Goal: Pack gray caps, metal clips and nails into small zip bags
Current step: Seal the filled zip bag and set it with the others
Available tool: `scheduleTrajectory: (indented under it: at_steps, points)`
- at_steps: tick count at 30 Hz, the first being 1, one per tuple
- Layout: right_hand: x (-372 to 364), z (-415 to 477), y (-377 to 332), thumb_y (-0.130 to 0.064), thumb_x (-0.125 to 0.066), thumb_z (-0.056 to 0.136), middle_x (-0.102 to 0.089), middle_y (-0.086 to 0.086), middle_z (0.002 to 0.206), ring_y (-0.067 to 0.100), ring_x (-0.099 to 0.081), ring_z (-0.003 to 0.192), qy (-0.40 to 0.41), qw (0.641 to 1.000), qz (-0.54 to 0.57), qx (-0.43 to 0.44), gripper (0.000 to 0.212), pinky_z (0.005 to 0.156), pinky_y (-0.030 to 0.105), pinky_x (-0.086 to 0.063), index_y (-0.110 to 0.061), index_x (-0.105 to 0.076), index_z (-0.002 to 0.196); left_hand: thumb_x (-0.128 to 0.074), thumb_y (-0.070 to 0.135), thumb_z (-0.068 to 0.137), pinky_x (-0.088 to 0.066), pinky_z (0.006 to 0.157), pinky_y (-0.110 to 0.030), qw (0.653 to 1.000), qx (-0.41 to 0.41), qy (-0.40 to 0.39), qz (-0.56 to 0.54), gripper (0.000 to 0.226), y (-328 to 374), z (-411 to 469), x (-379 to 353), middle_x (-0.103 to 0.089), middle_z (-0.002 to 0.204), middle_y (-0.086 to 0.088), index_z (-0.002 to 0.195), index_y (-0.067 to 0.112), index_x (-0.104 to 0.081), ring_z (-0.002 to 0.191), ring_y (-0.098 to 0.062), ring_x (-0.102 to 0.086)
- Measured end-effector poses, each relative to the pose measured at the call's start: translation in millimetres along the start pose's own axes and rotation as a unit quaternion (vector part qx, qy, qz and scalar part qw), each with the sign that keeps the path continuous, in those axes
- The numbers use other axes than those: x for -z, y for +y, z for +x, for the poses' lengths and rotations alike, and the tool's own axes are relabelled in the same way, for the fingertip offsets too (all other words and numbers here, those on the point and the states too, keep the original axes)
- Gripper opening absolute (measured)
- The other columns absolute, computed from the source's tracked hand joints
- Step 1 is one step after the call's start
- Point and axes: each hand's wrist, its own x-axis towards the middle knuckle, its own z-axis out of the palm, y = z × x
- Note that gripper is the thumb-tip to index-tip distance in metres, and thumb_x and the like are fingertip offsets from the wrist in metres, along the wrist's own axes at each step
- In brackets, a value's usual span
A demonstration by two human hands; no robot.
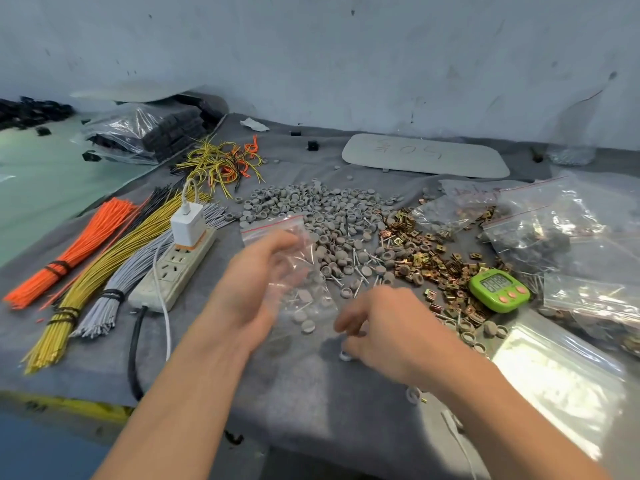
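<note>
My left hand (256, 282) holds a small clear zip bag (294, 268) with a red strip at its mouth; a few gray caps and nails lie inside its lower part. My right hand (384, 327) is low over the gray cloth, fingers curled, pinching a gray cap (344, 355) at its fingertips. A wide heap of gray caps (311, 209) lies behind the bag. Brass-coloured metal clips (436, 261) are piled to the right of it. Loose nails (360, 265) are scattered between the caps and clips.
A green timer (498, 289) sits right of my right hand. Filled zip bags (554, 230) and a stack of flat bags (554, 375) lie at the right. A power strip (173, 271) with a white charger and bundles of coloured wires (79, 265) lie at the left.
</note>
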Motion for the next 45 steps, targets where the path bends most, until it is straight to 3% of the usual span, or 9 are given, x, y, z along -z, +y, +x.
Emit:
scheduleTrajectory:
  at_steps: [10, 14, 19, 21, 26, 32, 37, 41, 45]
  points:
    - [-5.5, 5.2, -5.0, -0.019, -0.072, 0.081, -0.072, -0.001, 0.080, 0.022, -0.069, 0.079, -0.036, 0.998, -0.048, -0.002, 0.006, 0.071, 0.035, -0.059, -0.023, -0.068, 0.078, -0.066, 0.014, 0.072, -0.053, 0.091, -0.042, 0.993, 0.024, -0.059, -0.099, 0.023, 7.8, -4.5, 4.0, -0.069, 0.085, -0.006, 0.095, 0.012, -0.066, 0.083, -0.021, -0.064]
    - [3.3, 4.2, -2.2, -0.013, -0.072, 0.086, -0.071, -0.007, 0.066, 0.008, -0.068, 0.063, 0.075, 0.996, 0.040, -0.018, 0.016, 0.059, 0.024, -0.057, -0.025, -0.070, 0.074, -0.075, 0.004, 0.073, -0.057, 0.083, -0.023, 0.989, -0.104, 0.002, 0.108, 0.035, 2.2, -4.7, 5.6, -0.075, 0.097, 0.003, 0.104, 0.020, -0.072, 0.092, -0.007, -0.070]
    - [23.3, 0.7, -13.0, -0.012, -0.080, 0.083, -0.074, -0.009, 0.066, 0.005, -0.067, 0.056, 0.257, 0.911, 0.324, 0.010, 0.015, 0.051, 0.021, -0.052, -0.025, -0.079, 0.075, -0.083, 0.011, 0.072, -0.035, 0.081, 0.004, 0.803, -0.318, 0.023, 0.503, 0.065, -19.5, -8.8, -1.6, -0.066, 0.113, 0.018, 0.130, 0.034, -0.065, 0.098, 0.005, -0.059]
    - [24.4, -0.4, -18.0, -0.010, -0.080, 0.082, -0.075, -0.010, 0.067, 0.004, -0.068, 0.057, 0.269, 0.902, 0.337, 0.024, 0.016, 0.051, 0.018, -0.051, -0.025, -0.080, 0.076, -0.081, 0.016, 0.076, -0.033, 0.089, 0.001, 0.781, -0.325, -0.004, 0.533, 0.061, -26.6, -10.6, -11.4, -0.065, 0.120, 0.014, 0.133, 0.031, -0.063, 0.106, -0.002, -0.058]
    - [16.9, 4.7, -22.5, -0.011, -0.078, 0.084, -0.074, -0.024, 0.070, -0.004, -0.071, 0.068, 0.291, 0.920, 0.260, 0.026, 0.022, 0.066, 0.016, -0.057, -0.032, -0.081, 0.078, -0.079, 0.019, 0.078, -0.050, 0.093, -0.029, 0.801, -0.324, -0.023, 0.503, 0.055, -29.8, -13.3, -20.8, -0.067, 0.118, 0.015, 0.129, 0.034, -0.065, 0.108, -0.007, -0.063]
    - [26.9, 3.5, -5.2, -0.014, -0.076, 0.088, -0.073, -0.018, 0.066, 0.001, -0.066, 0.055, 0.351, 0.891, 0.286, 0.012, 0.021, 0.049, 0.014, -0.049, -0.032, -0.080, 0.077, -0.074, 0.014, 0.072, -0.042, 0.072, -0.005, 0.847, -0.287, -0.009, 0.446, 0.057, -27.5, -12.1, -14.0, -0.069, 0.098, 0.024, 0.122, 0.040, -0.066, 0.090, 0.007, -0.064]
    - [27.7, -3.7, 4.0, -0.013, -0.072, 0.090, -0.071, -0.024, 0.066, -0.001, -0.069, 0.059, 0.271, 0.946, 0.179, -0.009, 0.024, 0.056, 0.015, -0.056, -0.033, -0.081, 0.080, -0.074, 0.008, 0.075, -0.049, 0.060, -0.013, 0.883, -0.251, 0.068, 0.391, 0.056, -19.3, -6.1, -1.7, -0.067, 0.098, 0.033, 0.114, 0.047, -0.066, 0.082, 0.005, -0.067]
    - [18.6, -7.2, 7.4, -0.016, -0.073, 0.089, -0.070, -0.022, 0.082, -0.004, -0.055, 0.085, 0.141, 0.990, -0.017, -0.018, 0.023, 0.092, 0.027, -0.034, -0.038, -0.079, 0.091, -0.079, 0.011, 0.076, -0.041, 0.078, -0.014, 0.832, -0.272, 0.142, 0.462, 0.066, -15.3, -6.7, 6.3, -0.065, 0.111, 0.024, 0.132, 0.039, -0.059, 0.094, 0.000, -0.061]
    - [7.4, -7.2, 8.4, -0.028, -0.072, 0.081, -0.071, -0.010, 0.090, 0.016, -0.056, 0.093, 0.036, 0.985, -0.169, -0.017, 0.014, 0.090, 0.037, -0.025, -0.033, -0.077, 0.093, -0.082, 0.013, 0.078, -0.041, 0.091, -0.024, 0.797, -0.276, 0.137, 0.520, 0.064, -18.7, -7.0, 7.4, -0.061, 0.120, 0.013, 0.135, 0.031, -0.058, 0.102, -0.006, -0.054]
